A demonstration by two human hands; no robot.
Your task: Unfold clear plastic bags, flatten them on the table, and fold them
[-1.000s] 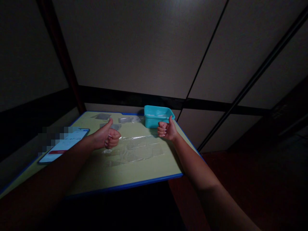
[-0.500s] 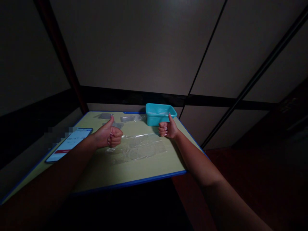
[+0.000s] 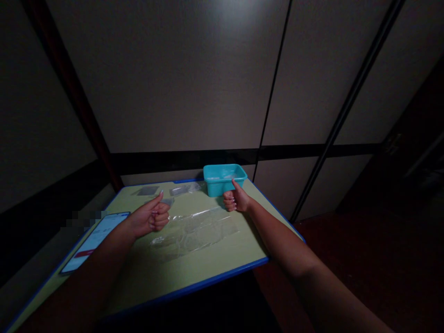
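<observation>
My left hand (image 3: 151,216) is a fist with its thumb raised, held above the left half of a pale yellow table (image 3: 208,273) with a blue edge. Nothing shows in its fingers. My right hand (image 3: 237,199) makes the same thumb-up fist in front of a turquoise plastic basin (image 3: 222,187), covering its lower right part. Something clear lies inside the basin. Between and below my hands, clear plastic bags (image 3: 204,233) lie flat on the table. A small greyish plastic packet (image 3: 148,190) and a crumpled clear packet (image 3: 180,190) lie toward the back.
A phone (image 3: 93,243) with a lit screen lies at the table's left side, partly behind my left forearm. Pale wall or cabinet panels (image 3: 194,92) with dark strips stand directly behind the table. A dark reddish floor (image 3: 333,259) shows to the right.
The camera view has tilted upward, so the table, the basin and both hands sit lower in the picture. Both hands keep the thumb-up fist; the things on the table look unmoved.
</observation>
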